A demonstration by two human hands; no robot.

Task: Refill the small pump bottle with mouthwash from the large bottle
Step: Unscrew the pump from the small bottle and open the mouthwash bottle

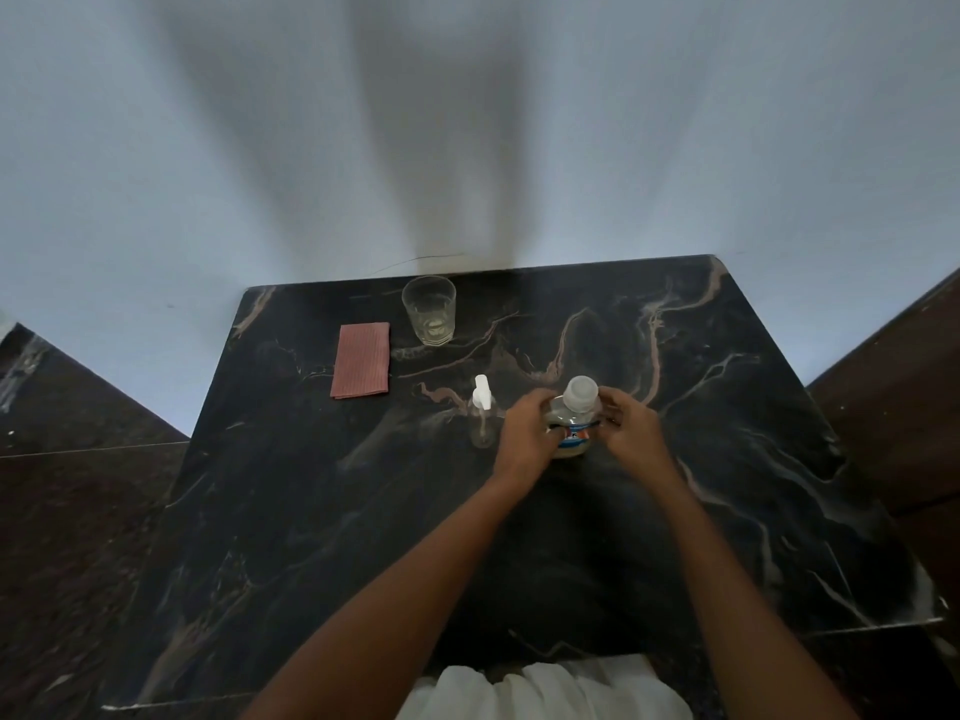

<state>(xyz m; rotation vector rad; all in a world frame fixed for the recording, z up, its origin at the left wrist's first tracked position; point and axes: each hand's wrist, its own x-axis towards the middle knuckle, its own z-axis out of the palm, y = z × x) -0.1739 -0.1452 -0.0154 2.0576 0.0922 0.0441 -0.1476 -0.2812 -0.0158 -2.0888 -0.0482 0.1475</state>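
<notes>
A pale wall fills the upper half of the frame, with soft dark shadows running down its middle. Below it, a black marble table with pinkish and white veins takes up most of the lower half. Dark floor shows at the left and right edges.

Two bare forearms reach up from the bottom edge towards the centre of the frame, above a fold of white garment at bottom centre.

The left hand and the right hand meet just right of centre around the large bottle. The left hand's fingers are curled round the bottle's left side, over part of its label. The right hand's thumb and fingers are curled against its right side, so both hands hold it. The large bottle stands upright on the table, clear, with a pale liquid in its lower part and a blue, white and orange label. Its translucent cap is on.

A folded reddish cloth lies flat towards the upper left of the table. Just right of it, near the table's far edge, stands a clear drinking glass.

The small pump bottle stands upright just left of the left hand, apart from it. It is clear, with its white pump head fitted on top.
</notes>
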